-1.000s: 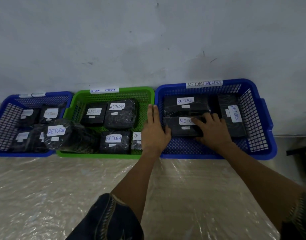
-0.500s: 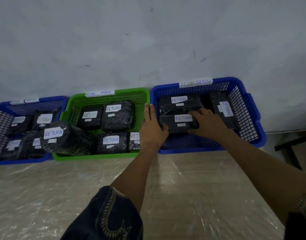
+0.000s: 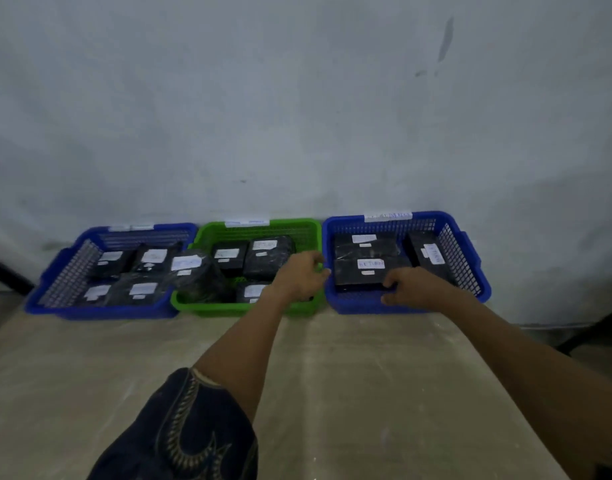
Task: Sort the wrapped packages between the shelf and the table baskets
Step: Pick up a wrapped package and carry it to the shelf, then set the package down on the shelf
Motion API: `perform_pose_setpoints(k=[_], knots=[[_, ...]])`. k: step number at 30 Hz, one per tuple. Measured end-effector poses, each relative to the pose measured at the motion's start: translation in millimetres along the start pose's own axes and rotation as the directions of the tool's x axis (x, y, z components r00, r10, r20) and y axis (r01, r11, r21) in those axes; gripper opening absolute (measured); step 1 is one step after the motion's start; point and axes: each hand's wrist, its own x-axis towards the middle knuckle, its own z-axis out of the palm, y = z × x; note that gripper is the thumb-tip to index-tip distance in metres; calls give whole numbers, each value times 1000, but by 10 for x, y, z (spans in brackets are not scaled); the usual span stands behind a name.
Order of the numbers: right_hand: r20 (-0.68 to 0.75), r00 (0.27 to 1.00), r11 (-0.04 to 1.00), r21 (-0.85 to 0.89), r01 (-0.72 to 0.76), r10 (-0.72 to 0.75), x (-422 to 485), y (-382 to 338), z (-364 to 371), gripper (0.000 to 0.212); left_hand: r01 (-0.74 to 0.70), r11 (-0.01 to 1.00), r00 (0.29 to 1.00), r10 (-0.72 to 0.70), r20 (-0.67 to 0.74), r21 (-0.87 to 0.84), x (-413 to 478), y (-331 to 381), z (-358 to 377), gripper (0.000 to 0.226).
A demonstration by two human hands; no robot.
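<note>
The hands are both out at the baskets: the left hand [image 3: 299, 277] hovers with its fingers curled at the gap between the green basket [image 3: 228, 308] and the right blue basket [image 3: 353, 308]. Blur hides whether it grips the rim or holds nothing. The right hand [image 3: 413, 285] curls its fingers over the near right corner of the front package [image 3: 360, 275], thumb on the near side, which looks like a grip. That package lies flat in the right blue basket, tight against the one behind it. Held by a single corner, the glossy wrap could slip, or the package could tip and catch on the mesh wall as it comes up. The labels are blurred here, so a hasty read might send it to the wrong place. The left arm could also nudge the bulky package [image 3: 197, 278], which straddles the rim between the green basket and the left blue basket [image 3: 100, 311]. On the worktop [image 3: 349, 393] stand three baskets, two blue and one green. Eleven packages show: four in the left blue, three in the green, the bulky straddler, and three in the right blue.
</note>
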Motion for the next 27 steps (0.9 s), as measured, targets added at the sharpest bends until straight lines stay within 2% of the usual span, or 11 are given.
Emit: perform_pose_setpoints(k=[4,8,10,16,22,27], knots=[[116,993,999,-40,-5,9,-511,-356,88,47,-3,992,1000,0,24,129,-774,-33,-250,39],[185,983,998,-70,6,7,-993,-793,401,47,48,943,956,-139,257,331,-1644,-233,-409,51],[225,974,996,-92,3,18,-1175,-1037,559,48,97,936,935,-202,291,338,-2025,-395,-512,53],[237,970,991,-111,73,-45,-1603,-1960,895,46,250,931,931,-307,199,264,-2978,-1035,-929,55],[193,973,984,-106,145,-123,-1889,-3141,1298,46,309,921,932,-343,116,237,-3922,-1971,-1513,53],[220,956,970,-104,221,-194,-2139,-4245,1991,46,370,916,919,-385,82,154,-4679,-2828,-1873,52]])
